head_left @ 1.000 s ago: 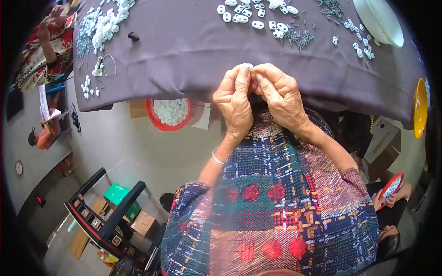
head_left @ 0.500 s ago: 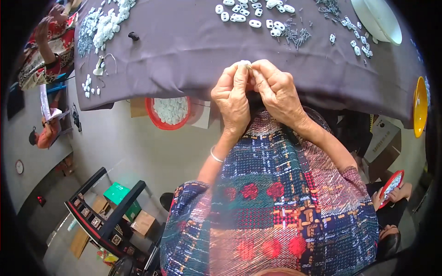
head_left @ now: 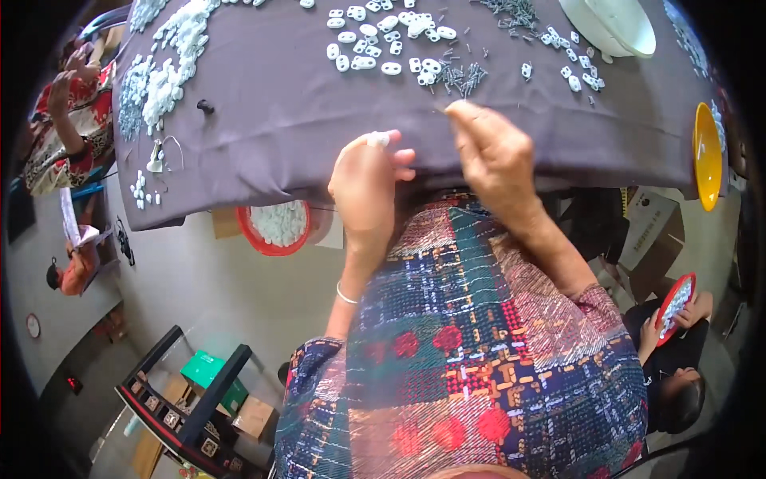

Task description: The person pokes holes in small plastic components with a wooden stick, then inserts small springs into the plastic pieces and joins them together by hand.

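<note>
Holds a small white piece (head_left: 379, 138) at the fingertips of the left hand (head_left: 363, 191), with other fingers loosely apart, over the near edge of the tablecloth (head_left: 271, 144). Presses fingertips of the right hand (head_left: 496, 156) together short of gray pins (head_left: 465, 80); cannot tell whether around anything. Beyond, see two-holed pieces (head_left: 391, 69) and a white bowl (head_left: 618, 28).

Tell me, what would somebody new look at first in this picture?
Probably the big, bright patchwork-patterned top at the bottom middle, with the left hand above it holding a small white piece and the right hand beside it. Next might come the yellow dish at the table's right edge, and the red-rimmed bucket of white pieces below the table edge, left of the hands.
</note>
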`<state>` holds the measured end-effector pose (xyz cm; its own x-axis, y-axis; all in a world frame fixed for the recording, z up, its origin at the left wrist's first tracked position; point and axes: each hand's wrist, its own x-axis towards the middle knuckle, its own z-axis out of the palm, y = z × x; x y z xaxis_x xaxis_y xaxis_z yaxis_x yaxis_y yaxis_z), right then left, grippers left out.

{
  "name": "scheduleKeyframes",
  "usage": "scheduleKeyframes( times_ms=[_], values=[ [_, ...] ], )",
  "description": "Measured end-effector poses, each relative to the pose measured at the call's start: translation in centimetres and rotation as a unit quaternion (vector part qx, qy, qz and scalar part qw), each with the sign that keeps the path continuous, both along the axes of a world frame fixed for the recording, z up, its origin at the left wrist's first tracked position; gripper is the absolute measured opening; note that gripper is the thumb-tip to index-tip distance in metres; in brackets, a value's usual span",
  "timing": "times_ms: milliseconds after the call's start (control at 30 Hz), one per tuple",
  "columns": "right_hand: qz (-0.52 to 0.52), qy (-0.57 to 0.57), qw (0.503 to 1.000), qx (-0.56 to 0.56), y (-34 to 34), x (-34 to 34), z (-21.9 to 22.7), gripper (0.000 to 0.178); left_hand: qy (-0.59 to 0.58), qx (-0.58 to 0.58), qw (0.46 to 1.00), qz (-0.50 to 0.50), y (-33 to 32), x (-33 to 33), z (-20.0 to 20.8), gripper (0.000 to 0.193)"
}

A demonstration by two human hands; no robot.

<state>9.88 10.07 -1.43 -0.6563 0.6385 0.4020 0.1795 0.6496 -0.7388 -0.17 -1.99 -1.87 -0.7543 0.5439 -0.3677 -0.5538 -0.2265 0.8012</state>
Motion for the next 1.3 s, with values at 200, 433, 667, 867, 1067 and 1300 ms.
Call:
scheduleKeyframes(
  times_ms=[200, 433, 667, 867, 1067, 1300],
  values=[
    [-0.128, -0.170, 0.959, 0.187, 5.2, 2.1, -1.4, 0.021, -0.158, 0.111, 0.973, -0.126, -0.2, -0.1, -0.4, 0.021],
    [-0.069, -0.052, 0.985, 0.147, 3.7, 0.8, -0.4, 0.022, -0.108, 0.040, 0.985, -0.125, 0.1, 0.5, 0.2, 0.024],
    [0.185, 0.012, 0.913, -0.364, 1.7, 0.4, 1.3, 0.015, -0.048, 0.002, 0.988, -0.147, 0.4, 0.5, 1.9, 0.018],
    [0.184, 0.048, 0.812, -0.552, 1.7, 0.2, 2.2, 0.016, -0.009, -0.029, 0.981, -0.192, 0.5, -0.3, 2.1, 0.016],
    [0.172, 0.076, 0.766, -0.615, 2.2, 0.3, 1.2, 0.014, -0.024, 0.003, 0.978, -0.206, 1.2, -0.6, 2.5, 0.016],
    [0.103, 0.082, 0.782, -0.609, 2.0, -0.5, 1.8, 0.013, -0.007, 0.004, 0.993, -0.119, 2.5, 0.4, 3.2, 0.016]
  ],
)
